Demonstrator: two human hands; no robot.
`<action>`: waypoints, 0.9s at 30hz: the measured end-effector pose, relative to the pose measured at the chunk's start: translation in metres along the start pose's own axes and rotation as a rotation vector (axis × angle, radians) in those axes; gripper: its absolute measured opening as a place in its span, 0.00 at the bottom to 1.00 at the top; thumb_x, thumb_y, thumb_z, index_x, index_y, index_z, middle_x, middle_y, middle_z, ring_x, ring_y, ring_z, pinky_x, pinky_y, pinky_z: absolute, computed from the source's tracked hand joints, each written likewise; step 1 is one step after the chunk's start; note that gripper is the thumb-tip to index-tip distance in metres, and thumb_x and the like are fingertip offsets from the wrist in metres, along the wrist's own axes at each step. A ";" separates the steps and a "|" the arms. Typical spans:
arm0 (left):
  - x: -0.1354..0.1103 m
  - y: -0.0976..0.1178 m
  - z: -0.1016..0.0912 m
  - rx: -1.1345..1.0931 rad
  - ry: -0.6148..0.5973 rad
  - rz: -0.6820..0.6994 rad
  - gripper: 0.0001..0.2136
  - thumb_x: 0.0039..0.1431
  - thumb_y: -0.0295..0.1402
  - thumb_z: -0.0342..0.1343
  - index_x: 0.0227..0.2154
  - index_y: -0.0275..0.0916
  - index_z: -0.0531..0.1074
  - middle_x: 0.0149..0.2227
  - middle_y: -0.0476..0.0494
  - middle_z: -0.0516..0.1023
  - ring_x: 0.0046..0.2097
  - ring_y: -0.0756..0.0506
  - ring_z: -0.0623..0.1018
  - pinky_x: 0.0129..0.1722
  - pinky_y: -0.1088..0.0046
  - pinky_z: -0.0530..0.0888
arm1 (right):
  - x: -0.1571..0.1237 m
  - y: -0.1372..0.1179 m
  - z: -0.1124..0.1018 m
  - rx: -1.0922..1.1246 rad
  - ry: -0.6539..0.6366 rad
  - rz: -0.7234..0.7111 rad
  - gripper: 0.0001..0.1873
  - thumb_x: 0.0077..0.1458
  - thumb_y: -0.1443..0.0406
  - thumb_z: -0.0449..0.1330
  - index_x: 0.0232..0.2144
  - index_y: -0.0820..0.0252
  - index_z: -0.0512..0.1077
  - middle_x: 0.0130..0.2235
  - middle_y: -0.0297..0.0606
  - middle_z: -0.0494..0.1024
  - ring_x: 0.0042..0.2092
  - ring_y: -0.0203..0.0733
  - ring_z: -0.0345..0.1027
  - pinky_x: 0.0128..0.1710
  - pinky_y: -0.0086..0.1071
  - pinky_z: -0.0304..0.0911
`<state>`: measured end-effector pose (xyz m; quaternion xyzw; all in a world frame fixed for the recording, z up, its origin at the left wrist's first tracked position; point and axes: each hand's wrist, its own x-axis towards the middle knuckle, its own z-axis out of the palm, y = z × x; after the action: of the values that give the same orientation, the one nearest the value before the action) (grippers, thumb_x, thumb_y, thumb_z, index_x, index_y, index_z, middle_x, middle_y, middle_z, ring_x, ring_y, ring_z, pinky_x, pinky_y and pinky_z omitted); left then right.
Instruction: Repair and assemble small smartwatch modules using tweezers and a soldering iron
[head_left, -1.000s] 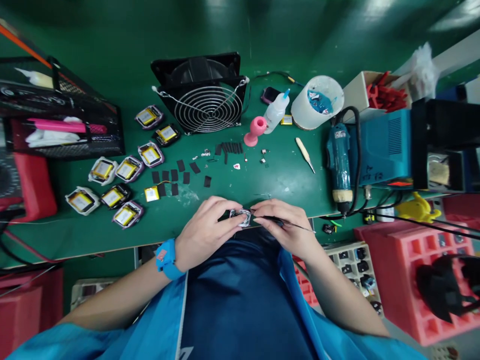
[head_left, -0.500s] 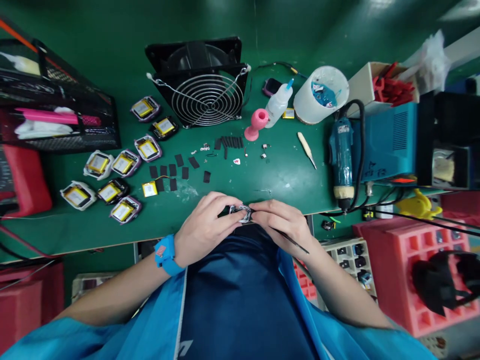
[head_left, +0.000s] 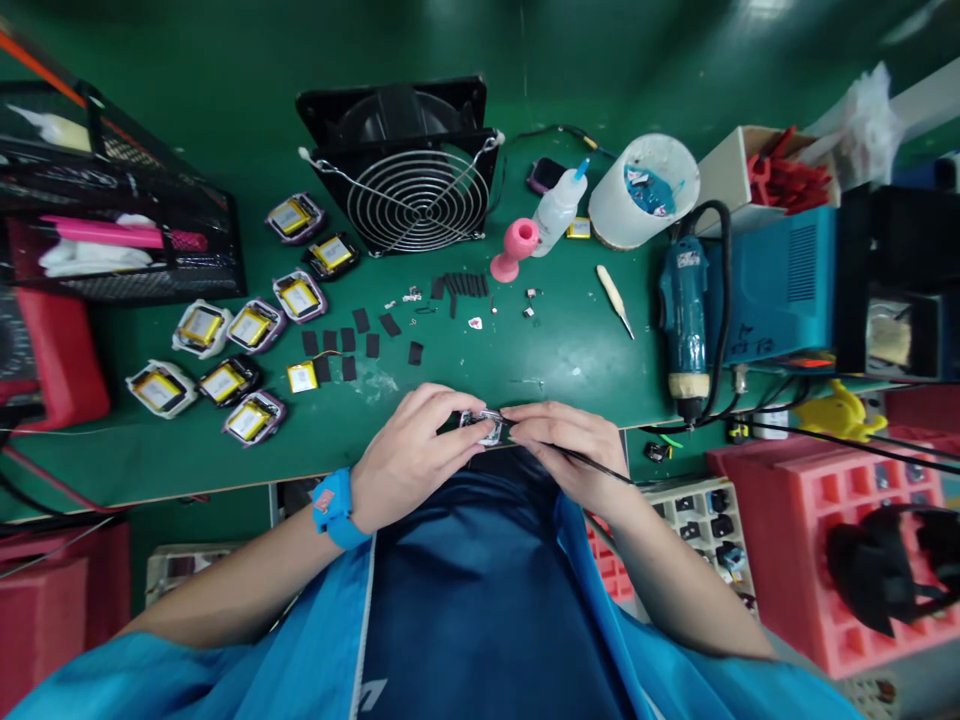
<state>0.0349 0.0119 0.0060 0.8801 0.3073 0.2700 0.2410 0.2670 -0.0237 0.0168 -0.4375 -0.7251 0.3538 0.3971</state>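
Note:
At the bench's front edge, my left hand (head_left: pixel 420 440) pinches a small watch housing (head_left: pixel 489 430) with its inside facing up. Fingers cover much of the housing, so its details are hard to make out. My right hand (head_left: pixel 577 445) is closed around thin black tweezers (head_left: pixel 592 463); their tip touches or lies just over the housing's right side. Left of the hands are black foam pads (head_left: pixel 349 340) and a loose yellow battery (head_left: pixel 302 377). Several open watch housings (head_left: pixel 255 325) with batteries in them stand farther left.
A fan (head_left: pixel 420 200) stands at the back, beside a pink holder (head_left: pixel 516 250), a clear bottle (head_left: pixel 559 210) and a white tub (head_left: pixel 643 190). A light-handled tool (head_left: pixel 615 300) lies to the right, before an electric screwdriver (head_left: pixel 688 330). Pink foam trays (head_left: pixel 810 500) are at lower right.
The tweezers have turned in my right hand, their rear end rising and swinging right; the right fingers have shifted slightly. My left hand still holds the watch housing in place.

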 end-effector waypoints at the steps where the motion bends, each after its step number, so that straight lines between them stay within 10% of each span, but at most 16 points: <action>1: 0.000 0.000 0.000 -0.004 0.000 -0.003 0.09 0.67 0.27 0.60 0.48 0.40 0.76 0.47 0.40 0.80 0.48 0.43 0.76 0.46 0.61 0.79 | 0.000 0.000 0.000 -0.012 -0.003 0.004 0.10 0.66 0.71 0.60 0.43 0.55 0.80 0.45 0.42 0.85 0.45 0.42 0.82 0.46 0.36 0.80; 27: -0.001 0.000 0.002 0.030 -0.007 0.000 0.10 0.66 0.27 0.60 0.49 0.41 0.75 0.48 0.40 0.80 0.48 0.42 0.75 0.47 0.61 0.78 | -0.005 0.011 0.005 0.079 0.043 -0.016 0.12 0.65 0.73 0.60 0.46 0.55 0.81 0.43 0.40 0.86 0.48 0.46 0.82 0.47 0.41 0.80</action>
<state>0.0358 0.0107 0.0043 0.8846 0.3106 0.2620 0.2290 0.2681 -0.0250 0.0038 -0.4232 -0.7054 0.3693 0.4324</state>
